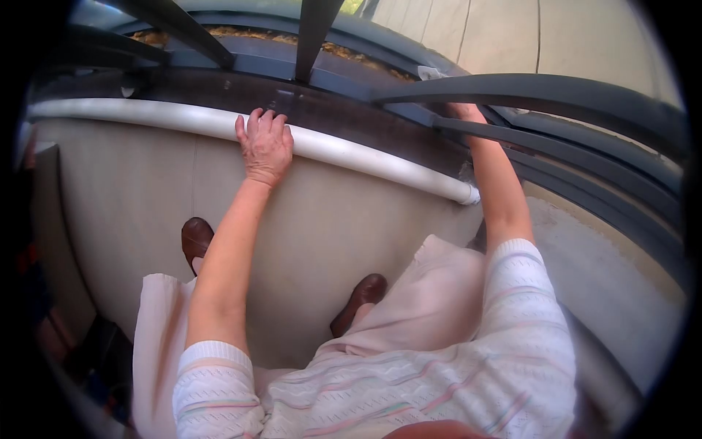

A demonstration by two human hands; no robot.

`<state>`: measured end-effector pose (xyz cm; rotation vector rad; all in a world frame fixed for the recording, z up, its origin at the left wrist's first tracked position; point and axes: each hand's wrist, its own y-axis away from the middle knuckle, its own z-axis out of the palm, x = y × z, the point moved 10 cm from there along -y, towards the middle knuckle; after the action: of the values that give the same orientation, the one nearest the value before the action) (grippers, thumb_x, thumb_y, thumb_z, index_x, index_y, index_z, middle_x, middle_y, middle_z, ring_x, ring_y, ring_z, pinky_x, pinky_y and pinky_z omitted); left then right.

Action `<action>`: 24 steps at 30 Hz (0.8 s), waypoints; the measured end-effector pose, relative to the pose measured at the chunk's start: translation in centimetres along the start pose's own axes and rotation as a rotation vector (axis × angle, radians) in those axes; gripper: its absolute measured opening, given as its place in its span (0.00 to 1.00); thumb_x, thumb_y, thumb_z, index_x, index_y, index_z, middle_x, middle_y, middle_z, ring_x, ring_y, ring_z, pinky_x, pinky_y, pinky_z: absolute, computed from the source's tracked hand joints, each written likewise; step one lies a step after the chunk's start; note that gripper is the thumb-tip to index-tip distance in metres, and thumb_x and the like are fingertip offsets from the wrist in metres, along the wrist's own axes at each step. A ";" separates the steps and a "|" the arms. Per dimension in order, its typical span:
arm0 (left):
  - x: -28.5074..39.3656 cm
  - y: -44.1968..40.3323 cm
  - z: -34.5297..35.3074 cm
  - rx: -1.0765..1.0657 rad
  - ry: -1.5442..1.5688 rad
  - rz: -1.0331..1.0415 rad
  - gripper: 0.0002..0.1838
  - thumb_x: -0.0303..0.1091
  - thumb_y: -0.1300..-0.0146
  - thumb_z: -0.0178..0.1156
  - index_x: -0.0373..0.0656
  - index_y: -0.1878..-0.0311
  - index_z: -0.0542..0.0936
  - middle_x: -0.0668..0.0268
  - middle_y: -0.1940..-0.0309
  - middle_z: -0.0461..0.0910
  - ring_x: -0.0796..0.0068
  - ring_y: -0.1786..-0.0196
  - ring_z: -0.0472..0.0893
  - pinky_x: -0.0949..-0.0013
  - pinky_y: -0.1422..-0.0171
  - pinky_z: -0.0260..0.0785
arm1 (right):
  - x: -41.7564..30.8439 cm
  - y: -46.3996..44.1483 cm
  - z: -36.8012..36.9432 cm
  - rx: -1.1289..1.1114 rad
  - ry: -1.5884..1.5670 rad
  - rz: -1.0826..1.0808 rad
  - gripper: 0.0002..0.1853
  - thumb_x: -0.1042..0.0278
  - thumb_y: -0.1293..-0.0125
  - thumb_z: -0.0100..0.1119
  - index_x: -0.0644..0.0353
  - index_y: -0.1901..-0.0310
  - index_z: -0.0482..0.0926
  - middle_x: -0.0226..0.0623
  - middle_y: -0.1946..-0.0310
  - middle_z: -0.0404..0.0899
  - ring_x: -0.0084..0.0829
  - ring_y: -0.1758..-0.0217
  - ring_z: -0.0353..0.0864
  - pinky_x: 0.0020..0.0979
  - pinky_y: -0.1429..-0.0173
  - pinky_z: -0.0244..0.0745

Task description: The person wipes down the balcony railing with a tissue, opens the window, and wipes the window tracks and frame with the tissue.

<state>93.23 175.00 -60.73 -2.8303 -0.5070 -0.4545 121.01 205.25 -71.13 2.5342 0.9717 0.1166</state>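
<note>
My left hand (267, 146) rests on top of a long white pipe (358, 157). Its fingers are spread and reach over the pipe's far side. My right arm stretches between dark metal railing bars (526, 89), and a bar covers most of my right hand (465, 111). Just past that bar, at the fingertips, shows a small crumpled white cloth (431, 72), which the hand appears to hold. The fingers themselves are hidden.
Below the pipe is a beige floor (314, 234), with my brown shoes (362, 300) on it. Upright railing posts (316, 36) stand ahead. Dry brown leaves (351, 55) lie beyond them, near pale paving (504, 33). Dark items are at the left edge.
</note>
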 end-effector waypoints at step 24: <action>-1.8 0.6 1.0 0.048 0.088 0.048 0.12 0.39 0.43 0.52 0.45 0.59 0.76 0.63 0.55 0.73 0.64 0.44 0.66 0.50 0.34 0.45 | -14.1 12.0 -8.0 0.190 -1.526 0.510 0.19 0.60 0.35 0.51 0.61 0.47 0.70 0.35 0.49 0.73 0.29 0.45 0.71 0.33 0.49 0.68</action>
<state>92.12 174.23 -62.32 -2.7561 -0.4266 -0.5470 116.02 190.84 -57.89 2.0071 -0.2852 -1.5281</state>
